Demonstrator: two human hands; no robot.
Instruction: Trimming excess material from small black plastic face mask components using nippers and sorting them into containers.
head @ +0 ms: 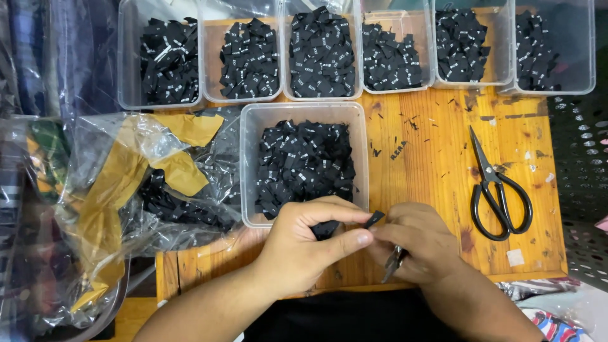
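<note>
- Left hand [297,244]: thumb and forefinger pinched narrow on a small black fabric label [374,219], which sticks up tilted between the two hands, just in front of the near tub.
- Right hand [415,244]: fingers curled in close, meeting the left hand's fingertips at the label; a small metal thread snip [392,263] is tucked in the palm, its tip poking out below the fingers. Whether these fingers also grip the label, cannot tell.
- A few more black labels [326,229] lie under the left hand's fingers, partly hidden.
- Near tub [248,158]: clear plastic, rectangular, heaped with black labels bearing small white marks; it touches the left hand's knuckles at its front edge.
- Back row: six clear tubs [126,63] side by side along the far edge, each holding a pile of the same kind of black labels.
- Black-handled scissors [497,190]: lying shut on the bench right of the hands, blades pointing away, well apart from the right hand.
- Wooden bench top [430,152]: orange-brown, scuffed, scattered with thread scraps.
- Left of the near tub: crumpled clear plastic bag [101,190] with brown tape strips, more black labels inside.
- Dark cloth [348,316] at the near edge, below the forearms.
</note>
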